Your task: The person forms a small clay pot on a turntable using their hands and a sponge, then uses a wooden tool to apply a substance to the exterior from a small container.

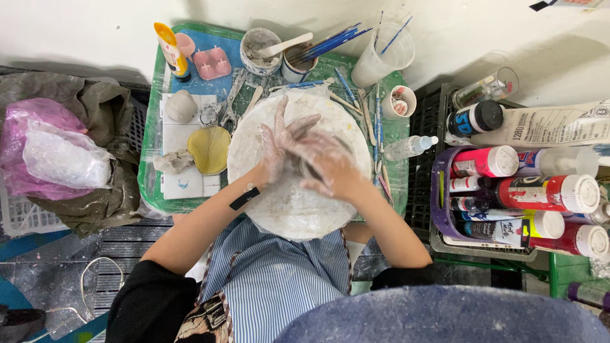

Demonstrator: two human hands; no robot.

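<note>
Apron: blue-striped apron point(279, 279) nearest the camera.
Board: round white board point(298, 209) overhanging the near edge of the green tray point(149, 171).
Right hand point(327, 165): curled over a dark lump of clay point(309, 170) at the board's centre.
Left hand point(283, 140): fingers spread, touching the right hand.
Far edge: brushes point(324, 44), cup with spatula point(260, 51).
Right: paint bottles point(508, 190) in a basket.

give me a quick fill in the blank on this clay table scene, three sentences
Both hands, left hand and right hand, work over a round ____ board.
The yellow leaf-shaped piece lies to the ____ of that board.
The paint bottles stand in a ____ basket.

Missing words: white; left; purple
</note>
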